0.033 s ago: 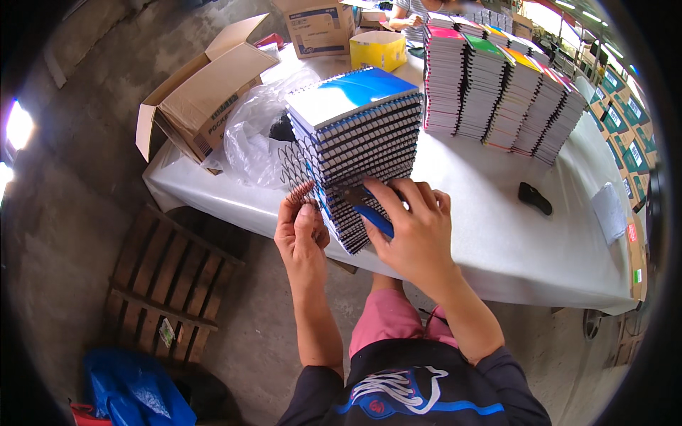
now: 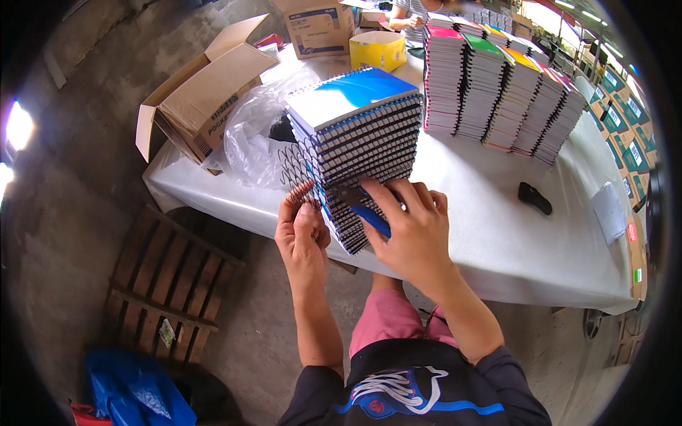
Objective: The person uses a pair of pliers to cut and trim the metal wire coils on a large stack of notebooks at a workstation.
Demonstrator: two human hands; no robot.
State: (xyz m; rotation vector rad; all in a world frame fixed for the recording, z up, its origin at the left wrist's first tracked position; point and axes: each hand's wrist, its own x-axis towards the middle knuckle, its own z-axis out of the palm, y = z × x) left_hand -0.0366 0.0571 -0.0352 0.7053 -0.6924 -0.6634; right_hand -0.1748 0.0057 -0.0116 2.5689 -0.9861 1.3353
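Pliers (image 2: 371, 220) slant, nose up-left, clasped in right hand (image 2: 418, 221); left hand (image 2: 303, 234): grip unclear.

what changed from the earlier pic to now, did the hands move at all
Barely: the right hand and the blue-handled tool it holds shifted very slightly left. Nothing was visibly taken up or let go. The left hand and notebook stack look unchanged.

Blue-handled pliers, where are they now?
In the head view, just right of centre, the right hand holds the pliers by the blue-topped notebook stack.
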